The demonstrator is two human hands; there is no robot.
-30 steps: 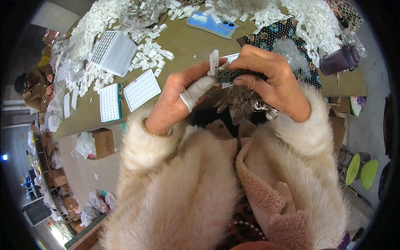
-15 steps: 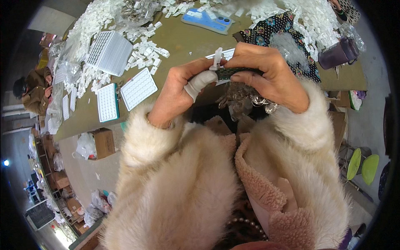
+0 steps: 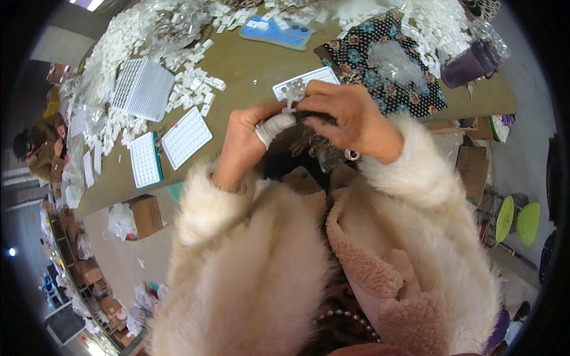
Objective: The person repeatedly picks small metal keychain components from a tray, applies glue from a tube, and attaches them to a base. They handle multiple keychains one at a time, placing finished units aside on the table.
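Note:
Both my hands meet above the table's near edge. My left hand point(image 3: 244, 135), its thumb wrapped in a white cover point(image 3: 275, 126), pinches a small whitish plastic piece point(image 3: 290, 101) that stands up from the fingertips. Close against it, my right hand point(image 3: 350, 121) is closed on a dark strip point(image 3: 313, 114), mostly hidden by its fingers. Below the right hand hangs a bunch of small shiny clear and silvery pieces point(image 3: 323, 154); what holds them up is hidden. Just behind my hands lies a white tray with round hollows point(image 3: 323, 76).
More white trays point(image 3: 187, 139) and a stack of ridged ones point(image 3: 145, 86) lie left, beside heaps of small white pieces point(image 3: 196, 83). Farther back are a blue phone point(image 3: 276, 34), a patterned cloth point(image 3: 415, 98) and a dark tumbler point(image 3: 469, 65). Another person point(image 3: 44, 148) sits far left.
The right hand has come closer to the left and turned, covering most of the dark strip seen stretched between them before. My hands now sit slightly left and lower in view, uncovering the white tray.

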